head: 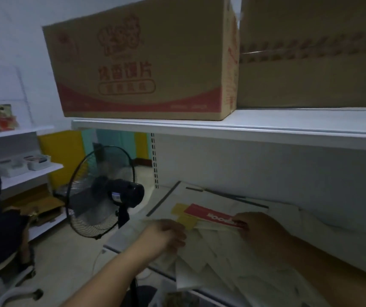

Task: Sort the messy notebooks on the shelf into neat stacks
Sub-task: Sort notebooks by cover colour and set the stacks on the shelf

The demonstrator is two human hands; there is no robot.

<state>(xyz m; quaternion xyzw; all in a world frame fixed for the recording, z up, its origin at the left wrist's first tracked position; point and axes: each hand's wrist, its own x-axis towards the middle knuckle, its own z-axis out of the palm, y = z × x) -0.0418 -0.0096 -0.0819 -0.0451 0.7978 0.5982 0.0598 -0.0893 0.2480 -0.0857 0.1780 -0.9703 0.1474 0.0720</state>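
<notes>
- Reaching in over the lower shelf [122,235], both hands work at the near edge of the notebooks.
- The left hand [166,237] has its fingers curled on the left edge of the pile [222,262], apparently gripping a pale cover there.
- The right hand [259,229] pinches the near end of the red notebook [208,214], which lies on top and slants away to the left.
- The pile is a loose fan of pale notebooks, corners pointing different ways, some overhanging the shelf's front; none of it is squared up.
- A yellow notebook [181,210] pokes out from under the red one, between the two hands.
- Behind these, larger pale notebooks [199,196] lie flat but skewed against the back panel.
- Judgement: the sorting looks barely begun. No neat stack shows anywhere, so nearly everything is left: gathering, aligning edges, grouping by kind.
- Further off, a fan [102,193] stands to the left on the floor.
- Above, the upper shelf [222,127] carries cardboard boxes [142,58].
</notes>
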